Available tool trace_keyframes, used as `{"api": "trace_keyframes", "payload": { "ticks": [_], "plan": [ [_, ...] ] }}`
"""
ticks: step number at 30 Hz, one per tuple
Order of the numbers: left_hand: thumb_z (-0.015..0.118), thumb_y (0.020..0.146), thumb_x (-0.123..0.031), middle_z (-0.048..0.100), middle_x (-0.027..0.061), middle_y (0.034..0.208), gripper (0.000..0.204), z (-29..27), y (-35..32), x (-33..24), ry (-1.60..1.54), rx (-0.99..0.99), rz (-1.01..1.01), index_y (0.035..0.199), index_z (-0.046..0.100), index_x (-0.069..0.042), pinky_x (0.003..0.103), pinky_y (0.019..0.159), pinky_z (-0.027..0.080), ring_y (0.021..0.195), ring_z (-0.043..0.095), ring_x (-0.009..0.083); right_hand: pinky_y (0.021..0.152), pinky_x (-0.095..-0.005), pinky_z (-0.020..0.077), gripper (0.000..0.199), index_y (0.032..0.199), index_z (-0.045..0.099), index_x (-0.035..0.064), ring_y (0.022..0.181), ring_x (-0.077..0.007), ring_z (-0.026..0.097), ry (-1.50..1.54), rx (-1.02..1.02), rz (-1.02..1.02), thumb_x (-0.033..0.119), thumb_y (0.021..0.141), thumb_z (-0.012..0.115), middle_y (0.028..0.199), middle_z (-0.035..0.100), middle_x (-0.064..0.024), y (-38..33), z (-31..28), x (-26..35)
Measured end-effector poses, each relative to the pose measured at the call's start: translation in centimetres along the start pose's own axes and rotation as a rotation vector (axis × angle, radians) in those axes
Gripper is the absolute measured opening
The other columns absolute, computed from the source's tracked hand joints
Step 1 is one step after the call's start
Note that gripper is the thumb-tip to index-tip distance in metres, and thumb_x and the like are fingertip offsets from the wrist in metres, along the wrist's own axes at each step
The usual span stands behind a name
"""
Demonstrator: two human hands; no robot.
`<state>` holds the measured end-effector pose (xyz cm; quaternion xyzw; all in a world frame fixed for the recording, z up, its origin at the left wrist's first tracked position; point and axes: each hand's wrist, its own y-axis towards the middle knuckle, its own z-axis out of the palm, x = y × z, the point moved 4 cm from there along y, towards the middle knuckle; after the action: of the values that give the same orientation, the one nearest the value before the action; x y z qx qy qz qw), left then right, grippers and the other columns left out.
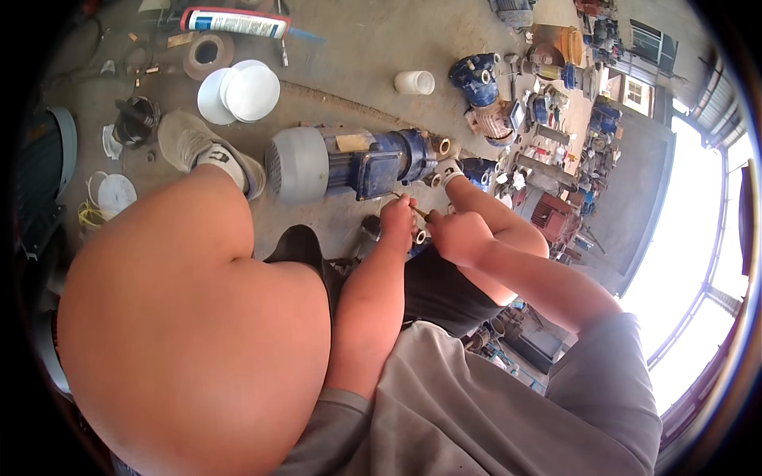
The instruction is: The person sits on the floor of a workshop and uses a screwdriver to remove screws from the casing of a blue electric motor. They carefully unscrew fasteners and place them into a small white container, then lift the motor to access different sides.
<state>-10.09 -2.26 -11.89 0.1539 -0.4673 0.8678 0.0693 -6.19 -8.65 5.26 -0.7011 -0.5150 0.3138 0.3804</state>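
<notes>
A blue electric motor pump [340, 168] with a grey ribbed end cover lies on its side on the floor, between my feet. A blue terminal box [375, 175] faces me on its near side. Just below that box my left hand [396, 220] is closed, its fingertips at a thin brownish rod-like tool [420, 212]. To its right, my right hand [460, 238] is wrapped round the other end of this tool, hiding its handle. The tool slants up and left toward the box's lower corner; whether its tip touches cannot be made out.
White round lids [252, 91], a sealant cartridge [236, 23] and a tape roll [208, 54] lie at the far left. A white cup [414, 82] stands beyond the motor pump. Another blue pump [475, 79] and many parts crowd the right. My shoe [181, 141] is beside the motor's grey end.
</notes>
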Motion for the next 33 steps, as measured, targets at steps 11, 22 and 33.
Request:
{"api": "trace_keyframes", "payload": {
  "ticks": [11, 22, 33],
  "plan": [
    [0.047, 0.111, -0.036, 0.028, -0.0076, 0.059, 0.029, -0.1, -0.8, -0.5, 0.006, 0.189, -0.167, 0.105, 0.057, -0.010, 0.028, 0.044, 0.021, 0.046, 0.024, 0.0079, 0.057, -0.0440, 0.0532, 0.035, 0.111, 0.063, 0.0033, 0.066, -0.0311, 0.071, 0.033, -0.183, 0.109, 0.035, 0.106, 0.050, 0.071, 0.069, -0.0134, -1.8, 0.3, -1.1],
    [0.048, 0.111, -0.038, 0.028, -0.0080, 0.059, 0.030, 0.5, -1.1, 0.4, 0.033, 0.354, -0.337, 0.108, 0.059, -0.010, 0.026, 0.046, 0.022, 0.047, 0.023, 0.0072, 0.048, -0.0371, 0.0420, 0.038, 0.114, 0.063, 0.0062, 0.050, -0.0236, 0.054, 0.950, -0.019, 0.471, 0.039, 0.109, 0.046, 0.060, 0.056, -0.0063, -1.3, 4.2, -5.8],
    [0.048, 0.111, -0.038, 0.030, -0.0070, 0.058, 0.029, -0.2, 0.0, 0.8, -0.036, 0.338, -0.267, 0.109, 0.059, -0.011, 0.027, 0.045, 0.022, 0.048, 0.026, 0.0079, 0.060, -0.0459, 0.0547, 0.023, 0.110, 0.061, 0.0070, 0.067, -0.0366, 0.069, 1.282, 0.172, 0.614, 0.028, 0.104, 0.055, 0.077, 0.069, -0.0168, -2.8, 6.3, -4.4]
  ]
}}
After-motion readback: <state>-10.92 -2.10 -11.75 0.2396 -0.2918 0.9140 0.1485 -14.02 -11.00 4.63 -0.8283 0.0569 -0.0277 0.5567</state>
